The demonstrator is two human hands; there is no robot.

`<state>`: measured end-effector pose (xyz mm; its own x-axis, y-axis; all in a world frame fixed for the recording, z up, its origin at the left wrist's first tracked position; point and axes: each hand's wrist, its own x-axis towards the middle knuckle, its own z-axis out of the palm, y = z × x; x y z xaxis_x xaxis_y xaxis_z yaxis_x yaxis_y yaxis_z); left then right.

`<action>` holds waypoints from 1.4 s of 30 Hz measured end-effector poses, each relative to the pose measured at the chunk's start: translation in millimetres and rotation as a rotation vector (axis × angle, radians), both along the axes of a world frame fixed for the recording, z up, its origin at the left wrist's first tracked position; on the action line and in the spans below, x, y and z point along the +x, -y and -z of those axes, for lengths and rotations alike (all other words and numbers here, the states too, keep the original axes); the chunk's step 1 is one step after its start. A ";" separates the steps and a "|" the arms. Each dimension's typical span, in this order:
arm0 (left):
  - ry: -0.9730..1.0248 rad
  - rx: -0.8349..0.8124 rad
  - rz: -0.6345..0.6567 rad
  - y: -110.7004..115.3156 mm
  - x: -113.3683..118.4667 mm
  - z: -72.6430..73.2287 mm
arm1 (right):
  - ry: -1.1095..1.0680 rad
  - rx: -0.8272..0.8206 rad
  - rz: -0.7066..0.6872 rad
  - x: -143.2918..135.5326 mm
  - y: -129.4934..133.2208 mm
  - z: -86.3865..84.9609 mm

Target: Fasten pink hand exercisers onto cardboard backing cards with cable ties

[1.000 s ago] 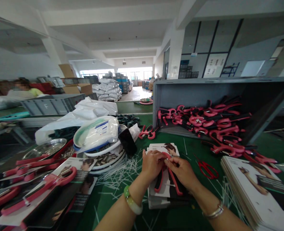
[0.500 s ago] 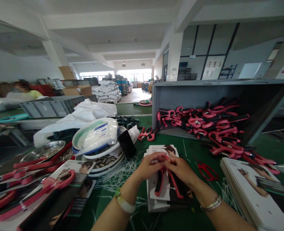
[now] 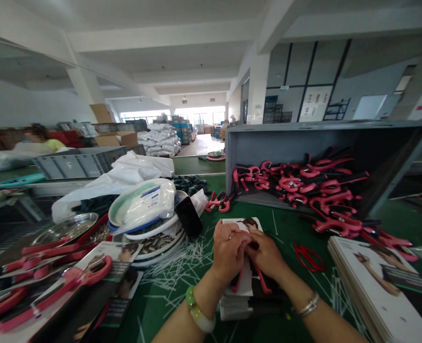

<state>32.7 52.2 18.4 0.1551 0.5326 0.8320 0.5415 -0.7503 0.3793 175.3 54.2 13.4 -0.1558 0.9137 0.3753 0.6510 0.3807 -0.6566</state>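
Note:
A pair of red-pink pliers (image 3: 262, 278) with black-lined handles lies on a stack of printed cards (image 3: 237, 309) in front of me, handles toward me. My right hand (image 3: 264, 250) is closed around the pliers' head from the right. My left hand (image 3: 228, 252), its fingers curled, presses against the head from the left, close to my right fingertips. What my left fingers pinch is hidden, and so is most of the pliers' head. Thin white plastic ties (image 3: 182, 259) lie scattered to the left of the stack.
Right of the stack lie red scissors (image 3: 309, 257) and another card stack (image 3: 375, 286). A tipped grey crate (image 3: 232, 157) full of pliers stands behind. On the left are stacked bowls (image 3: 142, 205), a phone (image 3: 188, 216) and carded pliers (image 3: 64, 286). A person (image 3: 41, 140) sits far left.
My left hand has turned and curled its fingers, moving slightly nearer me and covering more of the pliers. My right hand stays at the pliers' head. The view has tilted up slightly.

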 end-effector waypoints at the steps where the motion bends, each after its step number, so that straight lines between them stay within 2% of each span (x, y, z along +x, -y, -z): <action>1: -0.015 0.023 -0.001 0.0 -0.2 -1.8 | 0.066 -0.034 -0.004 0.7 -3.7 -2.1; 4: -0.073 -0.034 -0.003 -0.5 -3.6 -4.3 | 0.113 -0.017 -0.023 4.4 -12.2 -1.7; 8: -0.134 -0.403 -0.052 2.2 -11.2 1.5 | -0.047 0.206 0.003 10.2 -12.4 8.4; 10: -0.164 -0.557 -0.099 5.8 -12.6 5.3 | -0.016 0.295 -0.015 11.9 -7.3 9.7; 12: -0.171 -0.640 -0.157 9.3 -11.7 6.9 | 0.105 0.351 -0.064 12.6 0.2 6.9; 17: -0.203 -0.720 -0.182 8.6 -7.5 0.5 | 0.348 0.295 -0.120 14.6 16.5 -2.1; 21: -0.279 -0.778 -0.258 0.0 -5.9 -8.6 | 0.287 0.317 -0.128 18.6 18.6 3.4; 25: -0.375 -0.789 -0.261 -3.6 -2.6 -17.6 | 0.228 0.372 -0.123 19.7 17.5 9.8; 29: -0.417 -0.753 -0.267 -3.2 1.7 -19.5 | 0.241 0.390 -0.226 16.4 22.2 2.8; 31: -0.404 -0.742 -0.263 -3.4 3.0 -18.4 | 0.237 0.341 -0.286 23.6 24.4 -3.6; 32: -0.389 -0.726 -0.263 -3.2 3.0 -17.8 | 0.237 0.295 -0.280 32.0 24.4 -6.2; 34: -0.335 -0.650 -0.268 -1.1 0.3 -16.6 | 0.268 0.168 -0.125 58.3 22.2 -8.1; 36: -0.223 -0.513 -0.284 3.9 -7.2 -13.2 | 0.376 0.019 0.226 90.3 19.0 -5.9; 37: -0.143 -0.445 -0.298 7.4 -12.9 -9.7 | 0.459 -0.079 0.338 104.2 18.6 -4.1; 39: 0.067 -0.378 -0.340 15.4 -26.7 2.2 | 0.469 -0.136 0.295 119.3 23.2 -1.6; 41: 0.318 -0.483 -0.344 23.3 -40.2 19.6 | 0.340 -0.104 0.077 112.9 35.0 -4.1; 42: 0.430 -0.586 -0.300 26.8 -45.5 28.9 | 0.263 -0.087 -0.034 102.8 42.5 -7.7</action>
<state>-12.8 25.4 -10.5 -0.3364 0.8716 0.3566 0.4053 -0.2077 0.8902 278.0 11.7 21.1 -0.2685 0.9334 0.2381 0.7911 0.3547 -0.4983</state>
